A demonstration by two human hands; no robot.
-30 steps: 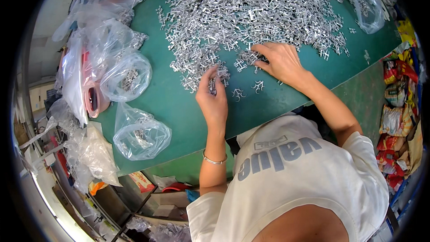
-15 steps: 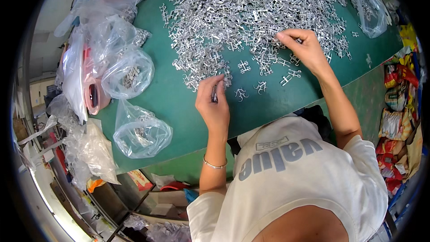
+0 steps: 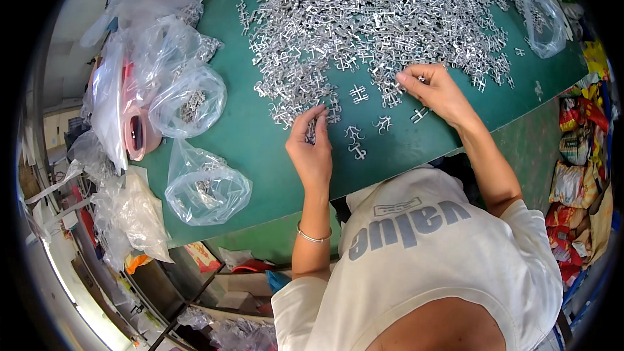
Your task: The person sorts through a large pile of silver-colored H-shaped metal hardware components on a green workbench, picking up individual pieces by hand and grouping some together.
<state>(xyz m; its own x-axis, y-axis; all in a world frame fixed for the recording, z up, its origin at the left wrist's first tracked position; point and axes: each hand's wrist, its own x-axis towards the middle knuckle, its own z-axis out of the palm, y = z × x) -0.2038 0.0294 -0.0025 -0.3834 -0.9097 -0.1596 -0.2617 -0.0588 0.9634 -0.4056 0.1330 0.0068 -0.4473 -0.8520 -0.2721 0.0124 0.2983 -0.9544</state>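
Observation:
A big heap of small silver metal pieces (image 3: 364, 19), hook-like and branched, spreads over the green table (image 3: 260, 175). My left hand (image 3: 311, 153) is curled at the heap's near left edge, with silver bits showing between thumb and fingers. On the near right edge of the heap, my right hand (image 3: 437, 94) has thumb and fingers drawn together; what is in them is mostly hidden. Between the hands lie a loose grid-shaped piece (image 3: 359, 94), a curved piece (image 3: 382, 124) and a separate piece (image 3: 357, 151). Another piece (image 3: 419, 115) lies just below my right hand.
An open clear bag (image 3: 208, 192) with metal pieces stands at the table's left corner, another bag (image 3: 188, 104) behind it. Beside them is a pink container (image 3: 140, 133). More plastic bags (image 3: 546, 23) lie far right. Colourful packages (image 3: 569, 175) are stacked off the right side.
My right hand has come nearer and slightly left, over where loose pieces lay. One more piece now lies beside my left hand, which stays almost in place.

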